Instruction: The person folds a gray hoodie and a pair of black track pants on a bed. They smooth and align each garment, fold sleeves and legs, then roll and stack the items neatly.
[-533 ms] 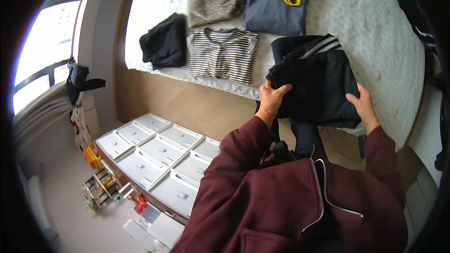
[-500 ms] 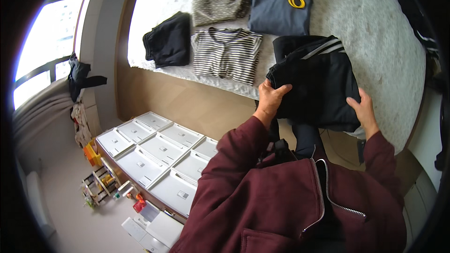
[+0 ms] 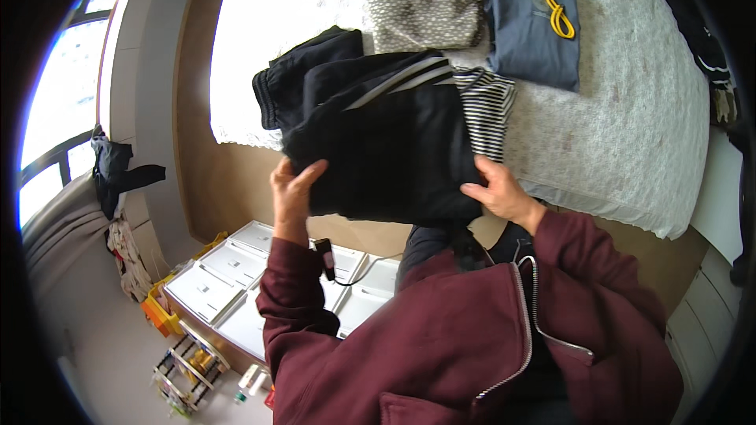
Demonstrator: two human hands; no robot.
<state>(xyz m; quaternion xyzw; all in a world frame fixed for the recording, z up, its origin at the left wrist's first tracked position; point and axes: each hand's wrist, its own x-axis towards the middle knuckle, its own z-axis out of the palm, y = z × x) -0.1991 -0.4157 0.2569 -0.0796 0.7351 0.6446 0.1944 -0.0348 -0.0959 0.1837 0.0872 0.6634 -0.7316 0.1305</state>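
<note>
At the far left, a bright window (image 3: 55,149) is washed out by glare, so nothing beyond it can be made out. A dark garment (image 3: 118,173) is seen hanging beside it, its shape unclear. Lower down, a white drawer unit (image 3: 216,279) with several shallow compartments is visible on the floor; its right part is hidden behind the maroon sleeve, and the small coloured items in front of it are too small to identify.

The left hand (image 3: 293,193) is raised with its fingers curled over the lower left edge of a folded black garment (image 3: 386,149) with pale stripes along its top fold. The thumb side of this hand is hidden behind the cloth. The garment is held up in the air above the edge of the bed (image 3: 630,142), between the two hands, and the clothes lying behind it are partly covered by it: only the left end of a black folded piece (image 3: 295,71) and the right end of a striped top (image 3: 488,106) can be seen.

The right hand (image 3: 504,193) is clasped on the garment's lower right edge, fingertips tucked out of sight beneath it.

Further back, a grey patterned knit (image 3: 421,4) and a blue-grey folded garment (image 3: 531,27) with a yellow cord (image 3: 555,12) on it are laid on the bed. At the right rim, dark objects are cut off by the lens edge.
</note>
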